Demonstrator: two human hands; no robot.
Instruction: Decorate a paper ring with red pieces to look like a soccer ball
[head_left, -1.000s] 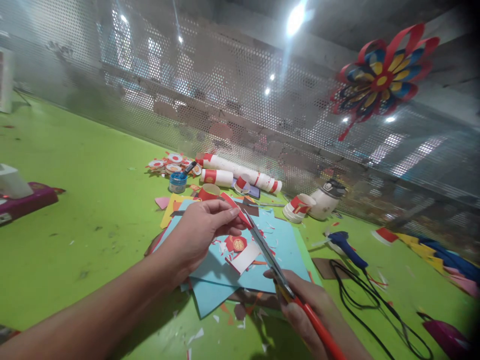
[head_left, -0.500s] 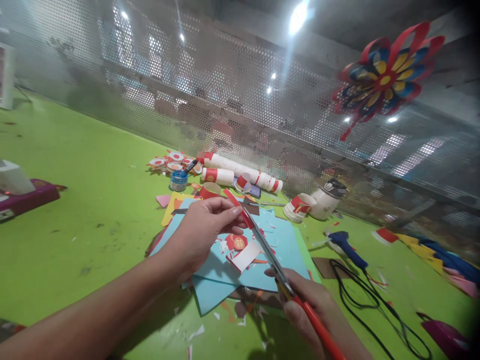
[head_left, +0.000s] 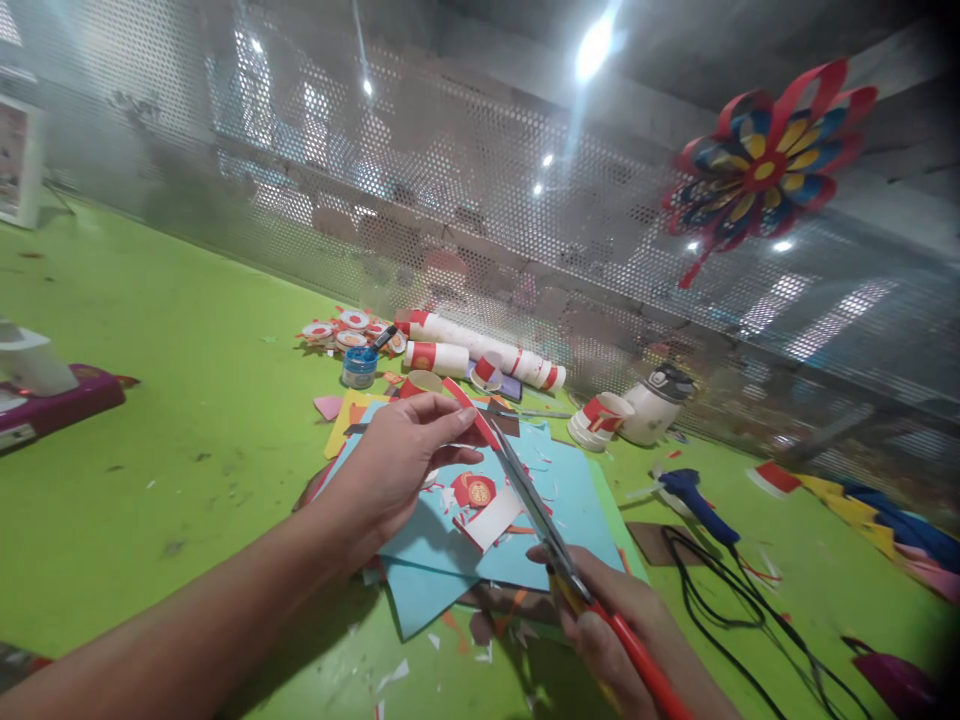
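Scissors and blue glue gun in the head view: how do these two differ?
The scissors are gripped in the right hand, while the glue gun lies on the green table. The scissors show grey metal blades and a red handle; the glue gun is mostly dark blue. The scissors' blades meet the red strip, whereas the glue gun lies apart from it. Both are hand tools.

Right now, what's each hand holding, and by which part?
Left hand: red strip, pinched near its middle. Right hand: scissors, by the handles.
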